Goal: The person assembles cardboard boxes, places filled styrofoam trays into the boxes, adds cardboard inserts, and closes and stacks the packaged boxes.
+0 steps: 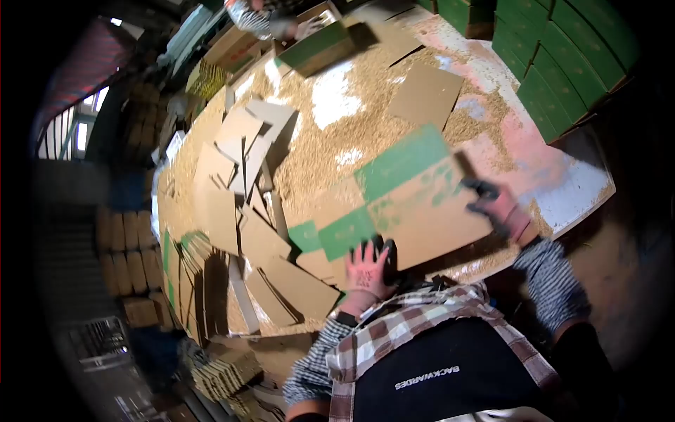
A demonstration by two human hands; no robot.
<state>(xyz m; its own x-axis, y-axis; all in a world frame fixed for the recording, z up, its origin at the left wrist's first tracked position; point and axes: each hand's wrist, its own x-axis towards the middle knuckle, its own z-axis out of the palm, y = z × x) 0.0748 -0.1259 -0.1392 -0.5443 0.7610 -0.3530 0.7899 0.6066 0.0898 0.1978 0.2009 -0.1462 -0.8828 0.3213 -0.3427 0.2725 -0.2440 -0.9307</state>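
Note:
A flat green and brown cardboard box blank (pixel 429 218) lies on the table in front of me, above a layer of small tan grains (pixel 309 155). My left hand (pixel 368 270), in a pink and black glove, rests on the blank's near edge with its fingers spread. At the blank's right end is my right hand (pixel 496 207), gloved alike and blurred, its fingers bent beside the edge. Whether those fingers touch the cardboard is not clear.
Loose cardboard sheets (pixel 218 190) lie on the left of the table, another sheet (pixel 426 96) beyond the blank. Green boxes (pixel 562 63) are stacked at the back right. At the top, another person's gloved hand (pixel 306 28) is at an open green box (pixel 316 49).

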